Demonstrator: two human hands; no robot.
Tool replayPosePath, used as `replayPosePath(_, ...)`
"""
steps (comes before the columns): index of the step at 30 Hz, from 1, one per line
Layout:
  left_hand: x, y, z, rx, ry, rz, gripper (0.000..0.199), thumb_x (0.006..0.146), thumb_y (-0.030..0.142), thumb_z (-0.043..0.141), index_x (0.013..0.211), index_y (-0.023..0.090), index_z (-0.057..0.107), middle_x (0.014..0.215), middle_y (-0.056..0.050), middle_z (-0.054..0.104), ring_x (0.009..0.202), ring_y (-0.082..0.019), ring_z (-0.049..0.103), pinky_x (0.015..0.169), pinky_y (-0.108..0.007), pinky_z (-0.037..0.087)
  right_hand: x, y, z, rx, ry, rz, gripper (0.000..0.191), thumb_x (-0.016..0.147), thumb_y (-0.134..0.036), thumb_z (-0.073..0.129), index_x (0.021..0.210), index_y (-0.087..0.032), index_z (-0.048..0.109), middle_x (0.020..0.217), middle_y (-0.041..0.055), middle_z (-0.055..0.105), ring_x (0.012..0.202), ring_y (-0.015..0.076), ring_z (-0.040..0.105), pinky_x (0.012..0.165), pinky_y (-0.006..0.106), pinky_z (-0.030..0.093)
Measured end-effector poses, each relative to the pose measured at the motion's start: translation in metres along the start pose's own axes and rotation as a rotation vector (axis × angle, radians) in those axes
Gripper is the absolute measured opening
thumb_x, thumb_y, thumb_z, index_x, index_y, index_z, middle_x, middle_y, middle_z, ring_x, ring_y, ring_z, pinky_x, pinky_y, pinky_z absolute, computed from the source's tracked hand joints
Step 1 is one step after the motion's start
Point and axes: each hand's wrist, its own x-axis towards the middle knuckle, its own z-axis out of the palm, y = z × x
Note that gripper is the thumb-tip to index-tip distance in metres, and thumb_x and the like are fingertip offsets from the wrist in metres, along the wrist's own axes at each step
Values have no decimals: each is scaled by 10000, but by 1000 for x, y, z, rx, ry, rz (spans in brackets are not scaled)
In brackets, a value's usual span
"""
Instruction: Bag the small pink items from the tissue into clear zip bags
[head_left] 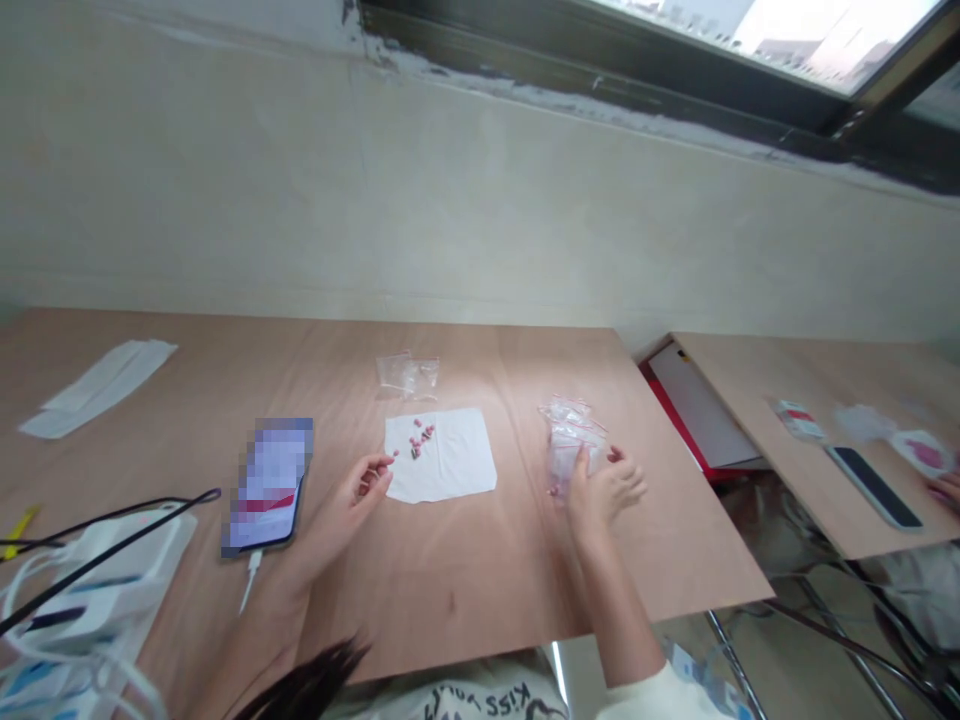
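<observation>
The left hand point(364, 487) has its thumb and forefinger pressed together in a pinch at the near edge of a white sheet point(457, 460). Whether a piece sits between those fingertips is too small to tell. Just beyond them, on the sheet, lies a loose cluster of small pink pieces point(418, 438), some with dark parts. Farther past the fingers, a second clear bag point(407, 376) lies flat on the desk point(465, 590).

To the right of those fingers, the right hand point(604, 490) holds a clear bag point(570, 445) upright, with its thumb against the plastic and its other fingers point(626, 480) spread behind it. Pinkish contents show low in the bag. A phone point(270, 485) lies left of the left hand, its cable running toward the near edge.

The pieces look small and loose, so a slip from the pinch could drop one or scatter the cluster, and they may roll if nudged. If the bag's mouth is open, tilting it could spill its contents.
</observation>
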Motion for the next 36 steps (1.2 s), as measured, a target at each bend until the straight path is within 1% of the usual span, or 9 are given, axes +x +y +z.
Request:
replayPosePath(4, 2, -2, 2, 27, -15, 4, 293, 785, 381, 450, 979, 170, 510, 785, -13, 532, 727, -151, 519, 648, -258, 413, -7, -65, 17, 231, -257, -317, 269, 786, -257, 406, 1002, -117, 485, 956, 144, 542, 928, 270, 442, 814, 416, 296)
replayPosePath(9, 3, 7, 4, 49, -10, 29, 251, 773, 347, 445, 923, 162, 526, 750, -10, 518, 695, -145, 512, 636, -258, 423, -30, -149, 78, 208, -637, -690, 333, 747, -135, 482, 1079, -156, 500, 1136, 99, 532, 1018, 246, 395, 815, 348, 294)
replayPosePath(15, 4, 8, -2, 70, -4, 5, 260, 773, 341, 431, 919, 149, 527, 789, -33, 545, 712, -154, 523, 664, -278, 431, -31, -165, 109, 75, -691, -790, 208, 812, -153, 420, 723, -170, 608, 878, 89, 633, 854, 232, 445, 727, 354, 290)
replayPosePath(18, 4, 6, -6, 61, -1, 0, 253, 768, 342, 442, 906, 151, 533, 792, -37, 559, 724, -159, 531, 677, -283, 434, -19, -147, 97, 173, -661, -687, 225, 794, -120, 413, 686, -162, 605, 789, 90, 639, 824, 230, 455, 722, 354, 300)
replayPosePath(22, 5, 13, 0, -1, 7, -1, 265, 760, 340, 467, 940, 157, 536, 893, -54, 578, 796, -164, 538, 724, -281, 436, -10, -114, 53, 556, -594, -304, 160, 779, -175, 432, 761, -162, 590, 800, 83, 617, 816, 206, 483, 706, 322, 344)
replayPosePath(26, 6, 26, 16, -170, -31, 40, 374, 767, 338, 484, 1100, 170, 474, 1067, -83, 550, 917, -172, 524, 779, -283, 432, -23, -88, -2, 1051, -1001, 41, 153, 754, -323, 504, 746, -184, 566, 784, 52, 614, 720, 166, 517, 627, 284, 379)
replayPosePath(30, 4, 40, 24, -190, -121, 83, 222, 773, 316, 493, 902, 154, 576, 860, -48, 593, 795, -155, 540, 698, -255, 430, -44, -75, -31, 1162, -1243, 200, 171, 720, -349, 557, 712, -178, 575, 752, 33, 588, 649, 128, 490, 598, 253, 374)
replayPosePath(33, -5, 48, 19, -150, -114, 66, 160, 747, 291, 522, 744, 144, 584, 704, -9, 567, 678, -131, 524, 635, -240, 410, -52, -69, -28, 1105, -1258, 231, 223, 709, -395, 541, 732, -173, 547, 769, 42, 565, 655, 135, 481, 577, 253, 374)
replayPosePath(36, -14, 54, 12, -111, -105, 38, 161, 733, 297, 535, 703, 143, 572, 652, 7, 547, 639, -122, 513, 614, -236, 400, -57, -68, -23, 924, -1024, 216, 274, 672, -413, 553, 805, -183, 483, 776, 40, 531, 656, 149, 467, 570, 267, 376)
